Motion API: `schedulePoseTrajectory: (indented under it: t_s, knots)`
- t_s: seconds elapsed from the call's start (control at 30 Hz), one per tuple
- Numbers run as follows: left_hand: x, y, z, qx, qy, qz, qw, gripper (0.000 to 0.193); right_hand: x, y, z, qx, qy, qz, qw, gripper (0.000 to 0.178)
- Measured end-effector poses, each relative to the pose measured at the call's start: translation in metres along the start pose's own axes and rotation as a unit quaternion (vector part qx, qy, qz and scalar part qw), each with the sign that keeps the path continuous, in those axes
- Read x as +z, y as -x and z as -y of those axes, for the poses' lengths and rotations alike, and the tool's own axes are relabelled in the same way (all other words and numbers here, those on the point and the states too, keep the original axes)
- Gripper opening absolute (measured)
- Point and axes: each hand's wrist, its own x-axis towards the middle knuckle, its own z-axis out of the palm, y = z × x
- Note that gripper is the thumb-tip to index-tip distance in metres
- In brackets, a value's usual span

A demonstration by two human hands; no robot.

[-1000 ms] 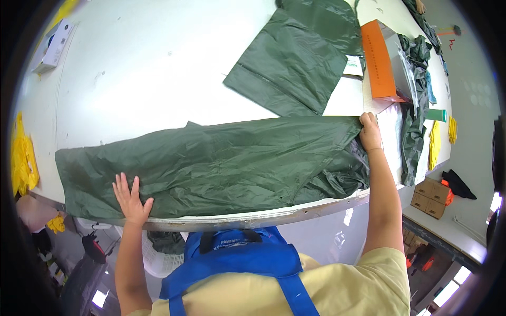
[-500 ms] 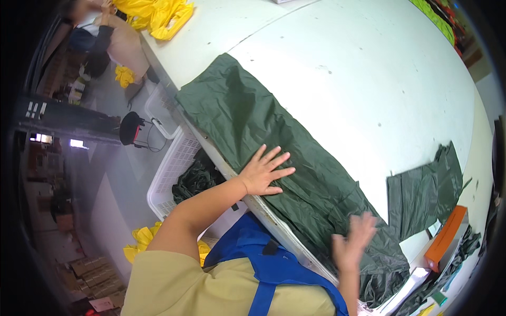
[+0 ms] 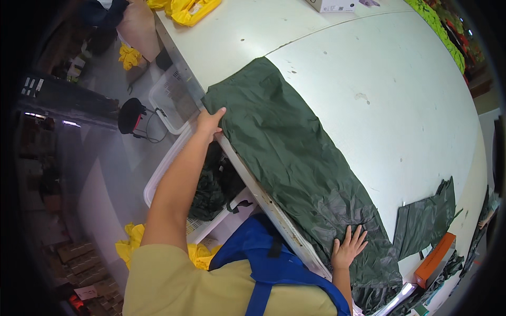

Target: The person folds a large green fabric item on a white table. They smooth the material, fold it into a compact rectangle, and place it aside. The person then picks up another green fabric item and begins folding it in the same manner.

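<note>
A long strip of dark green, thin, slightly shiny cloth lies creased along the near edge of the white table. At its far left corner, beside the table's edge, my left hand is closed on the cloth's border; some of its fingers are hidden. Lower right, my right hand rests flat on the cloth with its fingers spread. A second, smaller folded dark green cloth lies to the right, close to the strip's near end.
Below the table edge stands a white plastic basket with dark cloth in it. An orange box-like object sits at the right. Yellow cloth lies at the far left, a white box at the back. A person is at the upper left.
My left hand has moved from lying spread on the middle of the cloth to its far left corner and closed there. My right hand has settled flat. The cloth looks smoother.
</note>
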Motion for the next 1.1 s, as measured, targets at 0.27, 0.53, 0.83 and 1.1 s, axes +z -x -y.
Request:
schedulePoseTrajectory:
  t_s: [0.27,0.53,0.83,1.1]
  knots:
    - [-0.001,-0.046,-0.018,0.133,0.054,0.029,0.989,0.031,0.004,-0.005,0.010,0.022,0.013,-0.003,1.000,0.059]
    - [0.006,-0.051,-0.036,0.353,-0.197,-0.102,0.909,0.027,0.005,-0.004,0.009,0.029,0.004,0.000,1.000,0.058]
    - [0.020,-0.105,-0.022,0.248,-0.262,-0.004,0.933,0.037,-0.004,-0.012,0.019,0.053,-0.041,0.006,0.998,0.060]
    - [0.031,0.012,-0.011,-0.019,0.262,0.060,0.963,0.056,-0.020,-0.031,0.070,0.161,-0.216,-0.008,0.963,0.075]
